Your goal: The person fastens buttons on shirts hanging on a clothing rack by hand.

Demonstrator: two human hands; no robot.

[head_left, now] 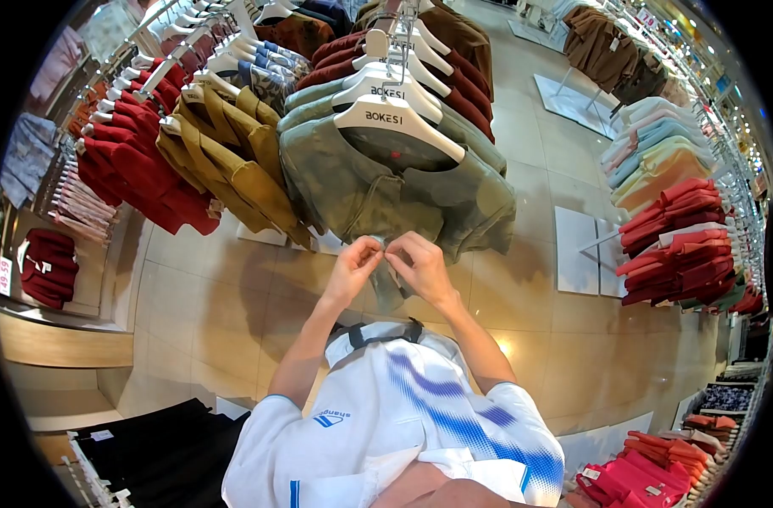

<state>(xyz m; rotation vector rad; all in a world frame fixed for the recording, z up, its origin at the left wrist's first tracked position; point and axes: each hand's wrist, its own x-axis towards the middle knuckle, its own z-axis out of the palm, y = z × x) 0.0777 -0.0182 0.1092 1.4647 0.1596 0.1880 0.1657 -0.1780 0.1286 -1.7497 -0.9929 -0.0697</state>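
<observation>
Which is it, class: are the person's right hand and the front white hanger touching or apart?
Apart. In the head view, the green garment shows between the right hand and the front white hanger.

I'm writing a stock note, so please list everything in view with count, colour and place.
Front tops: at least two, green, centre rack
Hangers: many, white, nearest inside the front tops
Rear tops: several, dark red, behind the front tops
Mustard clothes: several, mustard, left of centre
Red clothes: several, red, left
Pastel clothes: several, pale mixed colours, right
Brown clothes: several, brown, upper right
Black clothes: count unclear, black, lower left
Floor: one, tan tiles, underfoot
Other background goods: too crowded to count
Shirt: one, white and blue, worn
Left hand: one, bare, pinching at nearest top
Right hand: one, bare, beside it, pinching too
</observation>
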